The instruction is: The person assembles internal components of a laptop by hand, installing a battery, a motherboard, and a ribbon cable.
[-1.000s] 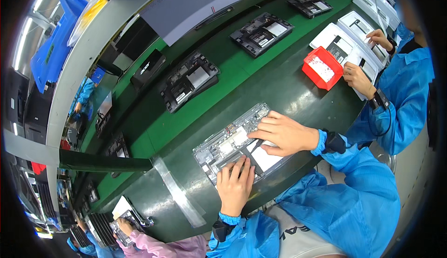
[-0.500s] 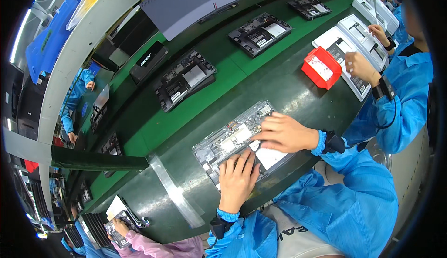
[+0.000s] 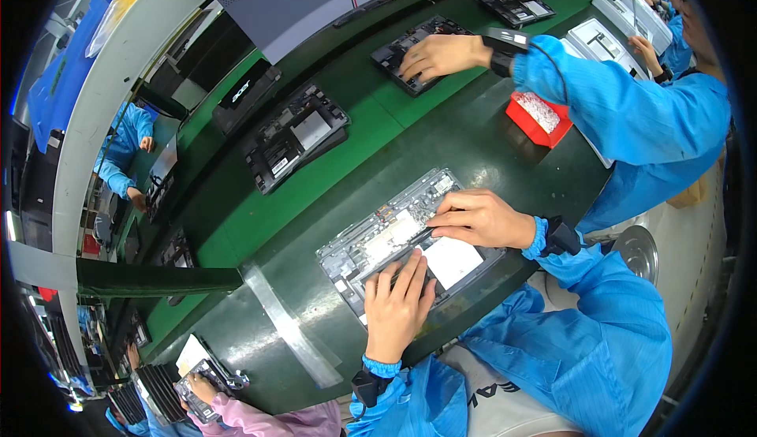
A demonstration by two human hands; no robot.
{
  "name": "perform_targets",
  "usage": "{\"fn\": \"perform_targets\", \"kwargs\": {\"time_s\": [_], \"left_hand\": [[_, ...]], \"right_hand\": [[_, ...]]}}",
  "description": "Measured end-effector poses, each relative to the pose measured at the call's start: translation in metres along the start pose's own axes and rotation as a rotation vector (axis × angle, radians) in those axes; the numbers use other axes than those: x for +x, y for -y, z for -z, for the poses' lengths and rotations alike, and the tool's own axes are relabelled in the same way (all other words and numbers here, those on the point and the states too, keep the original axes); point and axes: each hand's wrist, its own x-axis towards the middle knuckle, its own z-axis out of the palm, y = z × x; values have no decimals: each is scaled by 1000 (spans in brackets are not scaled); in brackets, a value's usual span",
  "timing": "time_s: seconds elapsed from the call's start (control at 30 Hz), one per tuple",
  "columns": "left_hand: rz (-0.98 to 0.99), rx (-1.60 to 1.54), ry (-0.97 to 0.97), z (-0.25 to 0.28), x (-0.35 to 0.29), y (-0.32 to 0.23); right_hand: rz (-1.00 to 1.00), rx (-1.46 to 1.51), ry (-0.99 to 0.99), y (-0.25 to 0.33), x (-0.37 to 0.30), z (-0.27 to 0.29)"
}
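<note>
While the left hand (image 3: 396,307) stayed spread on the near side of the laptop (image 3: 341,262) on the bench (image 3: 481,170), the right hand (image 3: 479,220), close but apart, lay by the white panel (image 3: 455,262); whether its fingers pinched anything, I could not tell. Work there seemed little advanced. Farther, left of the red bin (image 3: 530,125), a co-worker's hand (image 3: 441,57) had reached a second laptop (image 3: 389,55).

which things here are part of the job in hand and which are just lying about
Part of the job:
open laptop base, under both hands
white rectangular panel in it
left hand, right hand

Lying about, away from these hands:
laptop base on the green strip
red bin
clear tape strip on the bench
</note>
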Motion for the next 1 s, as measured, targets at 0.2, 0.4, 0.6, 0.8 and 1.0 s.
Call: {"fn": "perform_targets", "kwargs": {"time_s": [0.2,0.4,0.6,0.8,1.0], "left_hand": [[3,-7,1,1,-1,1],[9,-28,-3,0,-1,2],[10,-28,2,0,-1,2],[9,-34,1,0,-2,3],[24,-39,0,0,-2,3]], "right_hand": [[21,-12,11,0,0,-2],[20,-14,3,1,1,-1],[30,-5,-9,2,2,-2],[30,-1,-16,1,1,-3],[31,-4,-33,1,2,-5]]}}
